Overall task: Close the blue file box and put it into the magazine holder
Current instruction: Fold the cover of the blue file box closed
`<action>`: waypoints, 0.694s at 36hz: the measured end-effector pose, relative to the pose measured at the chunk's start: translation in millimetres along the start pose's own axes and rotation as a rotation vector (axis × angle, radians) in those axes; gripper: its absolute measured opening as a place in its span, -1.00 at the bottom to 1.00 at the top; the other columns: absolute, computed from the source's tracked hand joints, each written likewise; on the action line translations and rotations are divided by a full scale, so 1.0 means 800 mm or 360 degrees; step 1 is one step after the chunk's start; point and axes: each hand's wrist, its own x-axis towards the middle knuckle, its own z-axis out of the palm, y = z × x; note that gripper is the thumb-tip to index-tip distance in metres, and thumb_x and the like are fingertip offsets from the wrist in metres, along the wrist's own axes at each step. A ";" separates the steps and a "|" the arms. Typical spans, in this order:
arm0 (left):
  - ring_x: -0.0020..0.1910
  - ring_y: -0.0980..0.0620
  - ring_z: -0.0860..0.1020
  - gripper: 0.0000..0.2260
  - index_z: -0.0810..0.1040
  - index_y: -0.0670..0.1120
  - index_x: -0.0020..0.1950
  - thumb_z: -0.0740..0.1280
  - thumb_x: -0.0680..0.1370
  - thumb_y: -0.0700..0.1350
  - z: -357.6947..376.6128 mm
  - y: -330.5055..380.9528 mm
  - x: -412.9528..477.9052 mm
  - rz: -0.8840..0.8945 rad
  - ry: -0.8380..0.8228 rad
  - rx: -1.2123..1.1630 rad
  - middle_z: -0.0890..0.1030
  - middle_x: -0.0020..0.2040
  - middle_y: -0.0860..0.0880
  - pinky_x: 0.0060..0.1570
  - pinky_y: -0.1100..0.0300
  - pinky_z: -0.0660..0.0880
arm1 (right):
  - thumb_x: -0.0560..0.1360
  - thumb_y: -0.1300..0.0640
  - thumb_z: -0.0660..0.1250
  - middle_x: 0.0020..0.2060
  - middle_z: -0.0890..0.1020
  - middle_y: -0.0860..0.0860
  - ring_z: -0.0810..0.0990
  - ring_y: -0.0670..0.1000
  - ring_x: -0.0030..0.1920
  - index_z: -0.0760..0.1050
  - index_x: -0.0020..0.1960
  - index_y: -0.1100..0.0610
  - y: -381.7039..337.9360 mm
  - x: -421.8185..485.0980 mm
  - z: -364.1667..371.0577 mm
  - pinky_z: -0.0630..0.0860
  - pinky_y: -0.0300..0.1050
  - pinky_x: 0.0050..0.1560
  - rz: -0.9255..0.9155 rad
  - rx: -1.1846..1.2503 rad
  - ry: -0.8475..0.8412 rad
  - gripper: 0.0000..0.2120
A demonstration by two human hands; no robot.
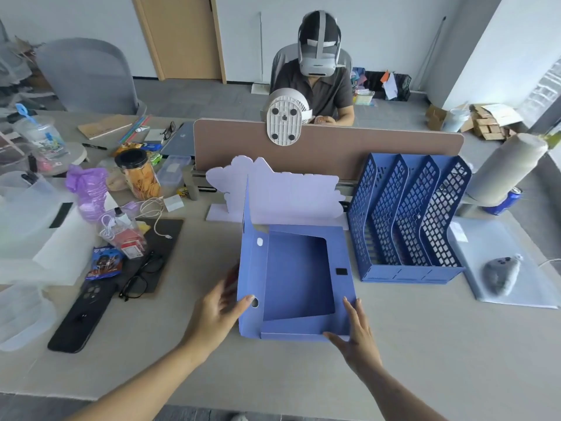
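The blue file box is seen lying open on the bench, between the two hands, its lid flap raised upright along the left side. One small black fastener patch is visible on its right border, and two oval holes are counted on the left spine. The left hand is spread against the box's left wall, with a fingertip at the lower hole; whether anything is gripped cannot be told. The right hand is laid open and flat, fingers resting on the box's near right corner.

Beyond the right hand, just beside the box, one blue magazine holder is stood, with four perforated dividers counted and its slots empty. Behind the box a white cut-out card is propped. Past the holder, to the right, a grey mouse is set on a pale mat, and one blue can lies near a grey roll.

Left of the left hand, one pair of black glasses, one dark phone, one blue snack packet and one jar of crackers are found. No writing can be read anywhere.
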 end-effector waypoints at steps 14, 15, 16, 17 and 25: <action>0.57 0.09 0.09 -0.40 0.08 0.47 0.44 0.31 0.56 0.06 0.156 -0.032 0.015 0.0287 -0.0370 0.0660 0.16 0.55 0.27 0.52 0.13 0.16 | 0.61 0.11 0.18 0.46 0.33 -0.07 0.17 -0.09 0.52 0.46 0.31 -0.19 -0.012 0.009 -0.039 0.17 -0.14 0.46 -0.0016 0.0549 0.0156 -0.66; 0.58 0.04 0.07 -0.40 0.06 0.49 0.43 0.30 0.56 0.07 0.164 -0.034 0.016 0.0273 -0.0390 0.0680 0.14 0.55 0.27 0.52 0.00 0.18 | 0.61 0.07 0.17 0.45 0.36 -0.10 0.18 -0.11 0.52 0.46 0.33 -0.18 -0.020 0.009 -0.045 0.17 -0.13 0.47 -0.0025 0.0596 0.0177 -0.67; 0.59 -0.01 0.04 -0.40 0.04 0.51 0.42 0.29 0.56 0.09 0.171 -0.036 0.017 0.0250 -0.0417 0.0714 0.11 0.55 0.28 0.50 -0.12 0.19 | 0.62 0.03 0.16 0.42 0.40 -0.12 0.22 -0.15 0.49 0.46 0.34 -0.16 -0.031 0.008 -0.053 0.18 -0.14 0.48 -0.0027 0.0676 0.0182 -0.68; 0.60 -0.06 0.00 -0.40 0.01 0.52 0.42 0.28 0.56 0.10 0.177 -0.037 0.017 0.0225 -0.0444 0.0762 0.07 0.55 0.29 0.48 -0.22 0.19 | 0.62 0.02 0.15 0.39 0.46 -0.14 0.30 -0.21 0.44 0.46 0.34 -0.12 -0.041 0.008 -0.060 0.22 -0.21 0.46 -0.0015 0.0777 0.0178 -0.68; 0.58 -0.13 0.12 -0.39 0.11 0.32 0.51 0.27 0.50 0.20 0.189 -0.051 0.026 0.0294 -0.0455 0.1181 0.01 0.52 0.34 0.32 -0.09 0.43 | 0.58 -0.13 0.13 0.13 0.68 -0.16 0.62 -0.13 0.17 0.53 0.27 -0.12 -0.074 0.011 -0.081 0.44 -0.21 0.23 0.0050 0.1058 0.0068 -0.65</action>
